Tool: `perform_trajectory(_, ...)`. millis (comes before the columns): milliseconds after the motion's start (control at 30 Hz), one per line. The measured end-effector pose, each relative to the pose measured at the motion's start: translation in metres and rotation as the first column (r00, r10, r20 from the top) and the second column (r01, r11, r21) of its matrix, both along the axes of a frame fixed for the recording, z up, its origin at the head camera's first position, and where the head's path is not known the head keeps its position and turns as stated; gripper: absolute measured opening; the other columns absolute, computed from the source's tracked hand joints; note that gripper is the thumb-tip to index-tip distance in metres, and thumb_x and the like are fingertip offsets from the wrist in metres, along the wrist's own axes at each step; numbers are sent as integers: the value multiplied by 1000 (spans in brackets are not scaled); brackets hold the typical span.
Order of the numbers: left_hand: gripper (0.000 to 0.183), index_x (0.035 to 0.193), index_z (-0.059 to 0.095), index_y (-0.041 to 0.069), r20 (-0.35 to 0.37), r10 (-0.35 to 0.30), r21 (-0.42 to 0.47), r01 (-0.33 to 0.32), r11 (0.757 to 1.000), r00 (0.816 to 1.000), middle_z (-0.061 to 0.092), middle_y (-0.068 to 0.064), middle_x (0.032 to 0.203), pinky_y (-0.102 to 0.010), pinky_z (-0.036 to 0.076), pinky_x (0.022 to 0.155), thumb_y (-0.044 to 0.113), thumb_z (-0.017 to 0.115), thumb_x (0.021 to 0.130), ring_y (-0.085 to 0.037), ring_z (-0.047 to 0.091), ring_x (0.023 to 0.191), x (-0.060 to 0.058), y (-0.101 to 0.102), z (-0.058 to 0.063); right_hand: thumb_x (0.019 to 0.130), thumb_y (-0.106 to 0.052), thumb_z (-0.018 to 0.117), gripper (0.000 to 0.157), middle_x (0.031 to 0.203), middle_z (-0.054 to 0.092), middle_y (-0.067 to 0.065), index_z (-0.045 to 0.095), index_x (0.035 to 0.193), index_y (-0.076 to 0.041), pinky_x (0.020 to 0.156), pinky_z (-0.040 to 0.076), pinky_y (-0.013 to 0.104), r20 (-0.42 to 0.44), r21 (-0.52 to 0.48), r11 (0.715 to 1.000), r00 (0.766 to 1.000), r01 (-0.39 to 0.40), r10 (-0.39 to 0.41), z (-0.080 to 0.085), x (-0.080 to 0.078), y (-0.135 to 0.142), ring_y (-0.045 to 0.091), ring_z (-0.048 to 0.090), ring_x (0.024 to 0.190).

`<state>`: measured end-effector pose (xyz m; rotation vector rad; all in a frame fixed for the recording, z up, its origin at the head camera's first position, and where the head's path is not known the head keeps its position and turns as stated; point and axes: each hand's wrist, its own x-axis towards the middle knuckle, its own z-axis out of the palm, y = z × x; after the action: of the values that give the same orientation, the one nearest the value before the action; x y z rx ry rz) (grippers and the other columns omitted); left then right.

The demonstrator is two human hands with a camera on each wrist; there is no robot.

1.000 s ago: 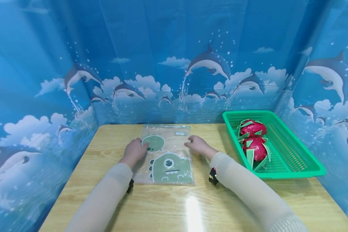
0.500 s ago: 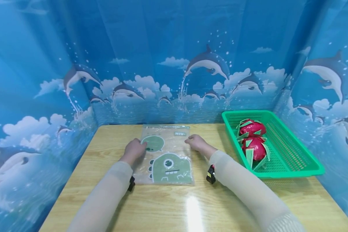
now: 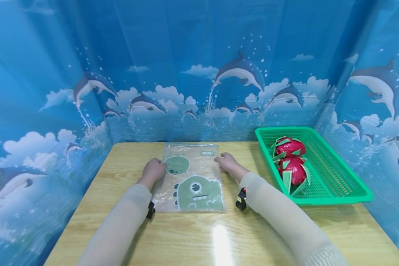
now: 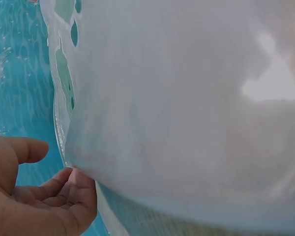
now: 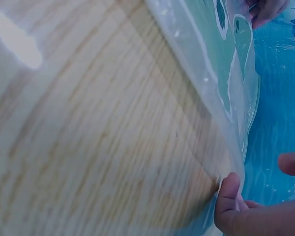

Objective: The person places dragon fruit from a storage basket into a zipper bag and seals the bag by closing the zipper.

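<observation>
A clear plastic zip bag (image 3: 203, 166) printed with a green one-eyed monster and a speech bubble lies near the table's far side, its strip along the far edge. My left hand (image 3: 154, 170) is at the bag's left edge; in the left wrist view its curled fingers (image 4: 81, 189) hold the edge, with the thumb standing away. Across from it, my right hand (image 3: 228, 163) has the bag's right edge. The right wrist view shows a bent finger (image 5: 228, 201) against that edge, its thumb (image 5: 291, 163) apart.
On the right stands a green perforated basket (image 3: 365, 190) holding two red dragon fruits (image 3: 290, 146) with green scales. A wood-grain table (image 3: 183, 236) is under everything. A blue dolphin-print curtain (image 3: 199, 74) encloses the back and both sides.
The bag's right side has shifted slightly to the right, and its print with it. My right hand has moved a little rightward and my left hand slightly left.
</observation>
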<state>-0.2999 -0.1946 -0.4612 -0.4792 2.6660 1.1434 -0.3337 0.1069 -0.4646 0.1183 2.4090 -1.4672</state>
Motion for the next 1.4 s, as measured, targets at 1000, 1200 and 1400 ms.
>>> perform_trajectory(1000,35,128,55,-6,-125,-91,93,103,990,988,59,-24,125,-44,52,88,16,52,101,-36,58,111,-7,-4,-10,91,5,61,28,101,58,14,59,119,4,60,48,23,-115,-102,990,988,94,-106,-6,-10,8,14,52,70)
perform_trajectory(1200,22,114,59,-5,-195,-118,88,138,987,974,63,-20,108,-37,54,77,8,59,97,-30,61,95,-6,-7,-11,89,9,62,25,97,59,11,59,114,5,65,50,23,-115,-149,983,985,111,-129,-5,-9,9,15,55,78)
perform_trajectory(1400,18,109,59,-3,-235,-147,88,172,981,961,63,-17,106,-35,55,77,6,63,95,-29,62,97,-3,-10,-13,88,9,62,26,100,58,11,60,113,4,68,51,23,-138,-113,986,981,123,-138,-5,-8,11,17,55,81)
